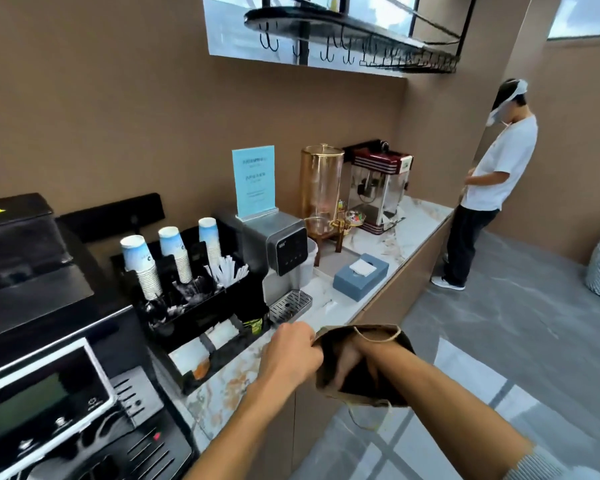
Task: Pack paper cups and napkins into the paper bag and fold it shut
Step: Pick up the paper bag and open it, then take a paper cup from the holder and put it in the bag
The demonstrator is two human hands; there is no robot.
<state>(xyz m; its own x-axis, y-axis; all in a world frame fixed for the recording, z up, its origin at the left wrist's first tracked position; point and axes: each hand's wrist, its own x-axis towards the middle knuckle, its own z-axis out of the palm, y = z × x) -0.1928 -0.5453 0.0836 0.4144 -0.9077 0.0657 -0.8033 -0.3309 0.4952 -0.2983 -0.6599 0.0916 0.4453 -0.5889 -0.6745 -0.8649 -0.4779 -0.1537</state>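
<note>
A brown paper bag (394,336) with twine handles hangs in the air just off the counter's front edge, its mouth held apart. My left hand (291,351) pinches the bag's left rim. My right hand (350,362) is pushed down inside the bag, mostly hidden by its dark interior, so what the fingers do there is unclear. Three stacks of blue-and-white paper cups (174,252) stand upside down in a black organiser (201,317) on the counter. White napkins (362,267) poke out of a blue tissue box (359,277) farther along.
A black coffee machine (45,375) fills the left. A grey water dispenser (278,247), a gold drink dispenser (321,188) and a red popcorn machine (381,188) line the marble counter (406,237). A person in a white shirt (492,181) stands at the far end.
</note>
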